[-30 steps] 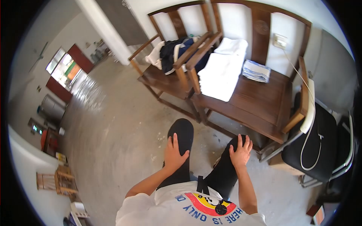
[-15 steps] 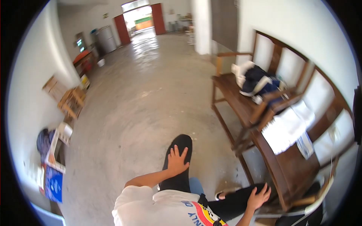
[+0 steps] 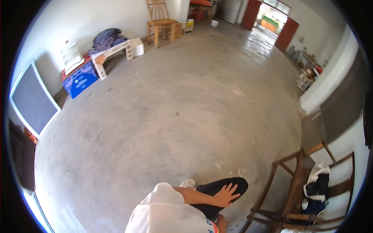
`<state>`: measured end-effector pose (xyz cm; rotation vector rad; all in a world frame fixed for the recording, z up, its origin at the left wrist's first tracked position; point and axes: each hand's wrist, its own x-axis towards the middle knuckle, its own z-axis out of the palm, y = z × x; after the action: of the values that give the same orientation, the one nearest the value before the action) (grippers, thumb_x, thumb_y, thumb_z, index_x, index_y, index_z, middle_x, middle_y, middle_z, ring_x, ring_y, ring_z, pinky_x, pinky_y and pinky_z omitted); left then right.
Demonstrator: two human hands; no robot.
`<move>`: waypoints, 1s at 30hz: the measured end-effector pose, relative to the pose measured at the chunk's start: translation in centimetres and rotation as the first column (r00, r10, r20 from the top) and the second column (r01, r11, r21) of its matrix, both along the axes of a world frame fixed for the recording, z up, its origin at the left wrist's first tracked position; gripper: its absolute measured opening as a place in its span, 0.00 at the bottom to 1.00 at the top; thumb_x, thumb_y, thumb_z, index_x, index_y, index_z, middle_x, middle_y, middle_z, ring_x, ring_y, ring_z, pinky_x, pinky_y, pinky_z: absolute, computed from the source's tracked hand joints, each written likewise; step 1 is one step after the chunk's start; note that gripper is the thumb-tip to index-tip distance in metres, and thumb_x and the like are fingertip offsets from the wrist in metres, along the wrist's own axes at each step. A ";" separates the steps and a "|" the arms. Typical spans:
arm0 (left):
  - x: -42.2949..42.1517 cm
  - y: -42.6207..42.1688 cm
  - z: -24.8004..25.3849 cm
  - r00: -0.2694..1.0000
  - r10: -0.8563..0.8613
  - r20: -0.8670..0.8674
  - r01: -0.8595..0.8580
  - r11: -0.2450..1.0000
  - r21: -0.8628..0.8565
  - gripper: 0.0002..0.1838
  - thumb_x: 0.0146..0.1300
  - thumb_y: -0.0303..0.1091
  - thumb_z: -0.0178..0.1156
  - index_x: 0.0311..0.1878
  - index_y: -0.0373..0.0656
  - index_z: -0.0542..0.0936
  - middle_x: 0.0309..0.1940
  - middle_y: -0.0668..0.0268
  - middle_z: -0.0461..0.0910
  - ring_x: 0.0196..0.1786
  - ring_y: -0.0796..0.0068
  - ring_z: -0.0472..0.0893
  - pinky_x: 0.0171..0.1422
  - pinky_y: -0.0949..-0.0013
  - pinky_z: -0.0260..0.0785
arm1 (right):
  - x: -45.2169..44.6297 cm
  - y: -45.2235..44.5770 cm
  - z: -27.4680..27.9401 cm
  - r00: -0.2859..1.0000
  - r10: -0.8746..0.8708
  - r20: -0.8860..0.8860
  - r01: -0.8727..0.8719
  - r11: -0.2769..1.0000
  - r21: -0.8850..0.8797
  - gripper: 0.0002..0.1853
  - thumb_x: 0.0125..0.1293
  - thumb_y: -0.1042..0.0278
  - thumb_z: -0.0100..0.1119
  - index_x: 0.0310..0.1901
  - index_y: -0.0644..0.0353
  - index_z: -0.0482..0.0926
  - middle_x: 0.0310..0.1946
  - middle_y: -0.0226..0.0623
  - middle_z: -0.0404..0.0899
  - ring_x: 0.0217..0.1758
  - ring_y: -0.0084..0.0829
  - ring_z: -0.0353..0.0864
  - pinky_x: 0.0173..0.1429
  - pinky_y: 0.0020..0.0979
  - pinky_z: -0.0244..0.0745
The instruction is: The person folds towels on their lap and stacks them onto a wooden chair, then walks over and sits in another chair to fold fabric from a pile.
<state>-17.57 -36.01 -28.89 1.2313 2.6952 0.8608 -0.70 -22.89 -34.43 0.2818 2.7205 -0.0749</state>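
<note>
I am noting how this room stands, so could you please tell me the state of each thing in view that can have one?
Left hand: open, fingers spread, resting on the knee
Red doors: open
Clothes: heaped on the dark wooden chair
Dark cloth: bunched up
Framed panel: standing tilted
Light wooden chair: upright
White bucket: upright
Refrigerator: seems shut

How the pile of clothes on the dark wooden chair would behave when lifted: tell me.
The pile of clothes would probably flop and sag, since it lies in soft, slumped folds. It may come apart, as white and dark pieces look bunched together. It seems unlikely to roll if pushed along the dark wooden chair, given its uneven shape.
</note>
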 end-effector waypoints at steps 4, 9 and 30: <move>-1.4 -2.6 0.1 0.989 -0.063 0.134 0.064 0.998 0.000 0.39 0.57 0.49 0.60 0.72 0.58 0.60 0.74 0.47 0.42 0.73 0.36 0.49 0.61 0.33 0.59 | -6.1 -2.3 -0.5 0.988 0.131 0.083 -0.121 0.986 -0.115 0.36 0.54 0.48 0.66 0.62 0.59 0.70 0.64 0.46 0.66 0.72 0.45 0.56 0.68 0.58 0.53; -2.7 -4.3 -0.1 0.955 -0.098 0.281 0.105 0.994 -0.009 0.41 0.57 0.49 0.60 0.73 0.63 0.55 0.75 0.50 0.41 0.73 0.37 0.48 0.61 0.36 0.61 | -10.9 -3.9 -0.6 0.963 0.243 0.119 -0.218 0.956 -0.195 0.36 0.53 0.48 0.66 0.62 0.59 0.70 0.64 0.46 0.66 0.72 0.46 0.57 0.68 0.57 0.54; -5.8 -0.8 -1.1 0.779 -0.621 0.085 0.619 0.783 0.054 0.19 0.55 0.36 0.51 0.48 0.36 0.78 0.55 0.55 0.74 0.69 0.55 0.63 0.74 0.39 0.41 | -19.3 1.7 -3.3 0.845 0.532 0.051 -0.389 0.677 -0.624 0.37 0.53 0.48 0.67 0.62 0.60 0.70 0.63 0.49 0.67 0.70 0.46 0.61 0.67 0.51 0.57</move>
<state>-23.42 -36.83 -29.99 1.8608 1.9688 0.8107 -19.96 -21.21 -37.73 -0.5611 2.2956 -0.6923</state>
